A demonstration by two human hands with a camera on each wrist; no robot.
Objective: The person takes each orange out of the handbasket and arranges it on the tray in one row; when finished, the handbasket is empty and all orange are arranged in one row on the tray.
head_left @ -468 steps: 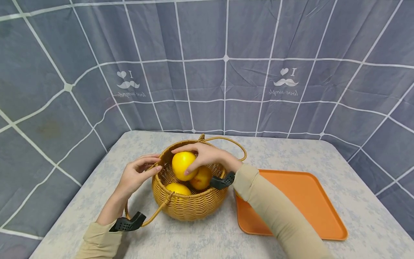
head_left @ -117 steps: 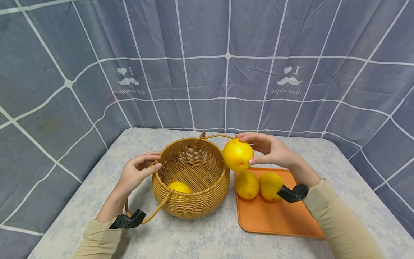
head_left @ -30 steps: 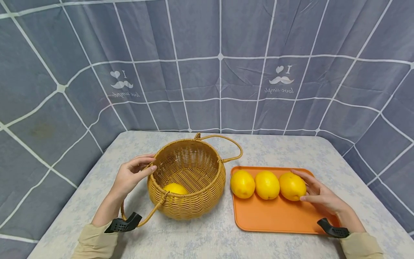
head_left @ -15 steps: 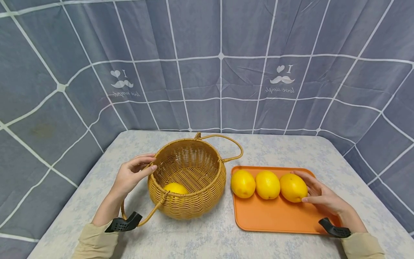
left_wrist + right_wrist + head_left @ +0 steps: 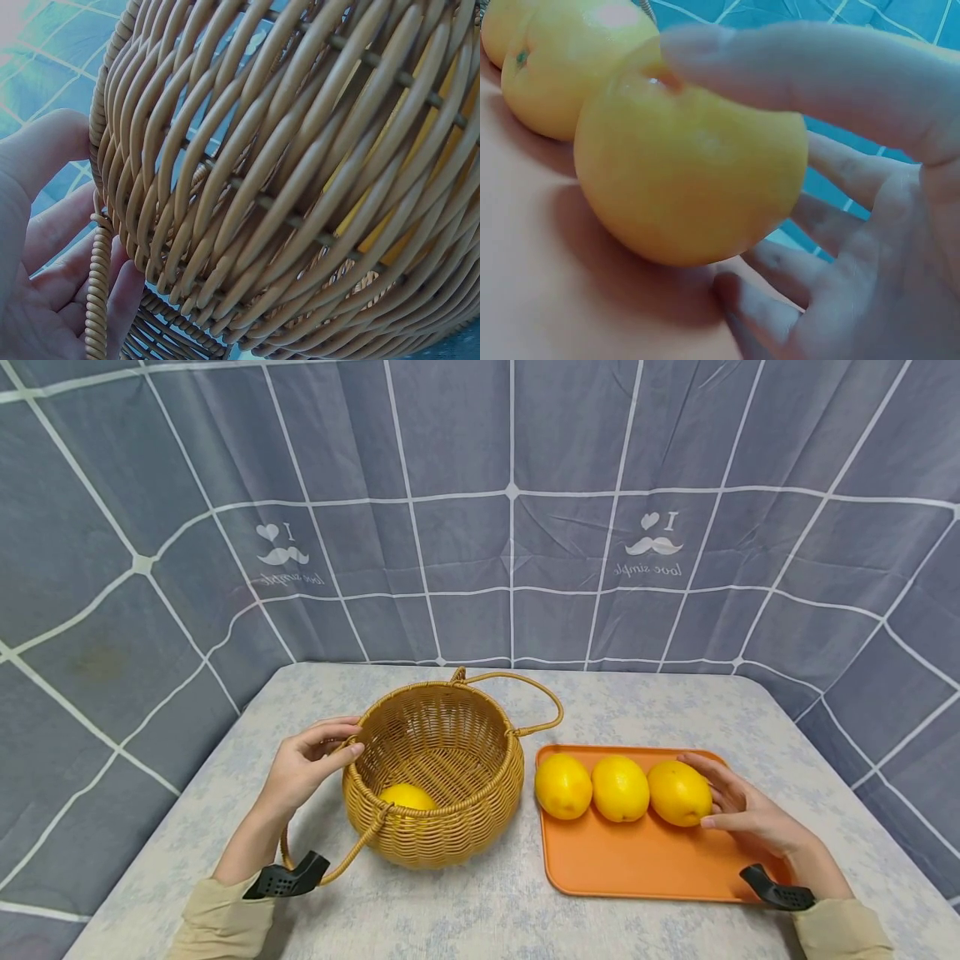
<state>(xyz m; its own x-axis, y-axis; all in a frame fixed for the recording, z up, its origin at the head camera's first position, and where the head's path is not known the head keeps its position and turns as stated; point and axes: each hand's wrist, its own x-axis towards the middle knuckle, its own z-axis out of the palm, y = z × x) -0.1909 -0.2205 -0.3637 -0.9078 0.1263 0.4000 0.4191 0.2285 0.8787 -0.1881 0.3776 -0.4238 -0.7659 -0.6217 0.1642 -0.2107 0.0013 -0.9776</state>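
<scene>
My left hand (image 5: 300,770) pinches the left rim of a round wicker basket (image 5: 442,835), thumb over the edge and fingers behind it. In the left wrist view the woven wall (image 5: 247,187) fills most of the picture, with yellow showing through its gaps. One yellow orange (image 5: 407,796) lies at the basket's near side, partly hidden by the rim. On the orange tray (image 5: 637,864), my right hand (image 5: 750,810) holds the rightmost orange (image 5: 678,793) between thumb and fingers. Beside it in a row sit the middle orange (image 5: 620,788) and the left orange (image 5: 562,786).
The basket's far handle (image 5: 551,702) leans out toward the tray's back left corner. Its near handle (image 5: 352,856) loops down by my left wrist. A patterned cloth (image 5: 480,918) covers the table, and a grey-blue checked curtain (image 5: 465,543) hangs behind and at both sides.
Earlier my right hand lifted oranges from the basket and carried one across to the tray, where three now sit in a row. Over the last second almost nothing moves; my left hand stays at the rim.
</scene>
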